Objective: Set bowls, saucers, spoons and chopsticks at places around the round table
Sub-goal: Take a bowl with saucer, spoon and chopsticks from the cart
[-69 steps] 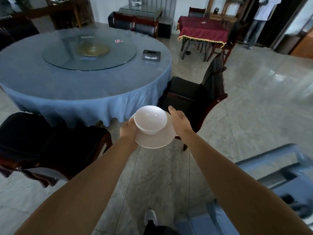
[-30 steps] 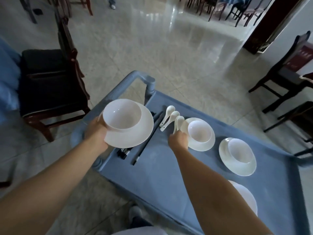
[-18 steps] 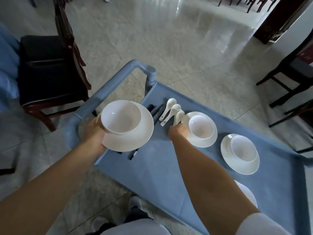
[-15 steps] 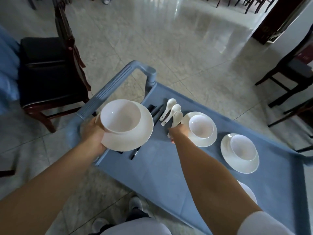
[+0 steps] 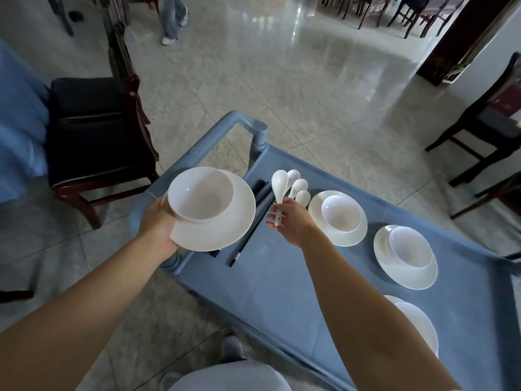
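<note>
At my far left hangs the blue tablecloth (image 5: 19, 131), with a black-seated chair (image 5: 95, 131) beside it. My left hand (image 5: 158, 224) grips the white saucer (image 5: 225, 230) at its near edge. The white bowl (image 5: 200, 194) stands on the saucer, and both are held over the handle end of the blue cart (image 5: 282, 292). Black chopsticks (image 5: 248, 238) lie on the cart, partly hidden under that saucer. My right hand (image 5: 290, 221) pinches a white spoon (image 5: 279, 184) by its handle, bowl end pointing away from me. Three more spoons (image 5: 299, 185) lie just beyond it. Further right on the cart sit the middle bowl-and-saucer set (image 5: 339, 213) and the right bowl-and-saucer set (image 5: 408, 249).
</note>
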`<move>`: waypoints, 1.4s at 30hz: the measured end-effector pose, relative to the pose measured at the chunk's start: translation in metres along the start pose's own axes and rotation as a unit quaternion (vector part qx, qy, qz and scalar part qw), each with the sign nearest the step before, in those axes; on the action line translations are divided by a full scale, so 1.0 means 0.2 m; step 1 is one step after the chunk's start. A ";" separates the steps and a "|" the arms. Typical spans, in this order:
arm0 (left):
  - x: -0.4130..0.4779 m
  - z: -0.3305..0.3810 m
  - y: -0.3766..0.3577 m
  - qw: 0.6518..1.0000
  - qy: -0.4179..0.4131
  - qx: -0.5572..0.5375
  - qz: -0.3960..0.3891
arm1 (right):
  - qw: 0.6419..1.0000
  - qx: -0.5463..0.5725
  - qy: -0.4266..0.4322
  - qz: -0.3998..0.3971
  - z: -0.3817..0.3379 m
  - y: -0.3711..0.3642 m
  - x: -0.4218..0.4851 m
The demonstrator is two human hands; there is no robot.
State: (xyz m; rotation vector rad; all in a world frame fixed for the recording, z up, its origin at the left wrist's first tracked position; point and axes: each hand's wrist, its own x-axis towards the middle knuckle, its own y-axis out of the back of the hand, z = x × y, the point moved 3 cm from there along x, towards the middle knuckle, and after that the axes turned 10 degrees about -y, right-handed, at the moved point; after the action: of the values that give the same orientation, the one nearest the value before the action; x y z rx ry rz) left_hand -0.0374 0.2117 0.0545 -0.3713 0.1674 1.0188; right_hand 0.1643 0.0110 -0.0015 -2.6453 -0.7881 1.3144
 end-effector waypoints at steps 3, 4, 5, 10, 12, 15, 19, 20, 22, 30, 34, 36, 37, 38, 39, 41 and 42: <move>-0.02 0.00 0.02 1.000 0.001 0.004 0.000 | 1.000 0.004 -0.002 0.028 -0.05 -0.06 0.02; -0.02 0.00 0.02 1.000 0.005 0.001 0.007 | 0.998 0.011 0.000 0.054 -0.05 -0.08 0.04; -0.03 0.00 0.03 1.000 0.008 -0.003 0.017 | 0.997 0.007 -0.005 0.082 -0.03 -0.08 0.06; -0.08 0.05 0.05 0.999 0.008 -0.025 0.032 | 0.943 -0.231 -0.100 0.216 0.19 -0.06 0.11; -0.09 0.08 0.05 0.999 0.010 -0.031 0.024 | 0.918 -0.300 -0.081 0.245 0.27 -0.08 0.13; -0.11 0.10 0.07 0.999 0.009 -0.039 0.023 | 0.912 -0.317 -0.039 0.256 0.28 -0.14 0.16; -0.13 0.09 0.12 0.997 0.015 -0.057 0.044 | 0.905 -0.342 -0.030 0.251 0.25 -0.20 0.16; -0.13 0.09 0.14 0.996 0.028 -0.066 0.055 | 0.903 -0.347 -0.033 0.250 0.24 -0.20 0.17; -0.13 0.09 0.16 0.993 0.051 -0.076 0.079 | 0.900 -0.356 -0.052 0.246 0.21 -0.21 0.17; -0.12 0.09 0.17 0.994 0.043 -0.067 0.070 | 0.862 -0.440 -0.043 0.247 0.24 -0.23 0.13; -0.13 0.07 0.17 0.996 0.030 -0.041 0.075 | 0.831 -0.496 -0.030 0.249 0.27 -0.25 0.09; -0.13 0.06 0.17 0.996 0.033 -0.045 0.074 | 0.811 -0.527 -0.023 0.252 0.29 -0.24 0.07; -0.14 0.05 0.18 0.995 0.038 -0.047 0.074 | 0.803 -0.539 -0.018 0.254 0.30 -0.24 0.07; -0.14 0.04 0.18 0.996 0.041 -0.046 0.072 | 0.797 -0.546 -0.013 0.257 0.31 -0.22 0.06; -0.14 0.04 0.18 0.996 0.039 -0.042 0.070 | 0.796 -0.546 -0.009 0.260 0.32 -0.21 0.05; -0.15 0.04 0.19 0.996 0.034 -0.042 0.067 | 0.808 -0.528 -0.007 0.262 0.33 -0.17 0.04; -0.16 0.04 0.18 0.996 0.033 -0.045 0.067 | 0.819 -0.514 -0.007 0.257 0.33 -0.15 0.04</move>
State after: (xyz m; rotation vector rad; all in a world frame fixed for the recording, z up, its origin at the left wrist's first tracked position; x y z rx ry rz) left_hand -0.0853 0.2069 0.0624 -0.4810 0.2086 1.1489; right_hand 0.1060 0.0314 -0.0405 -3.9377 -1.0432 1.1738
